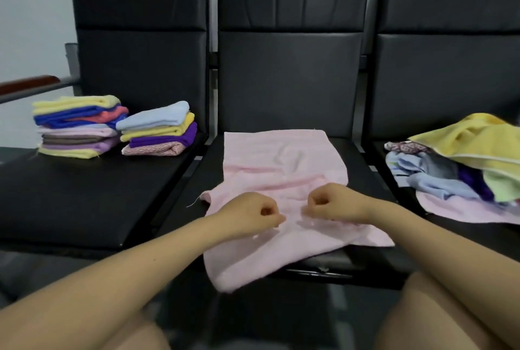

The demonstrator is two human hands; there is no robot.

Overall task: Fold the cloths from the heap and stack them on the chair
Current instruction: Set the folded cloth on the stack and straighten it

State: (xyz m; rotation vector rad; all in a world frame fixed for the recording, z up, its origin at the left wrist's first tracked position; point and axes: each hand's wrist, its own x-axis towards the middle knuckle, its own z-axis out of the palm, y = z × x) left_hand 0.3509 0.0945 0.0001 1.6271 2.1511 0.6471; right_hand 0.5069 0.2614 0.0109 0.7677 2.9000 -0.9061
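Black padded seats run in a row, and on the left chair (84, 203) sit two stacks: the taller stack (77, 126) topped in yellow, and just beside it a shorter stack (159, 130) topped in pale blue. Over to the middle chair (289, 82), where a pink cloth (281, 181) lies spread, its near edge drooping off the seat front. The left hand (253, 213) has its fingers curled, pinching the cloth; close by, the right hand (327, 202) pinches it too, fingers tucked in tight. Far right, the loose heap (461, 169) sprawls on the right chair (439, 82), a yellow cloth on top.
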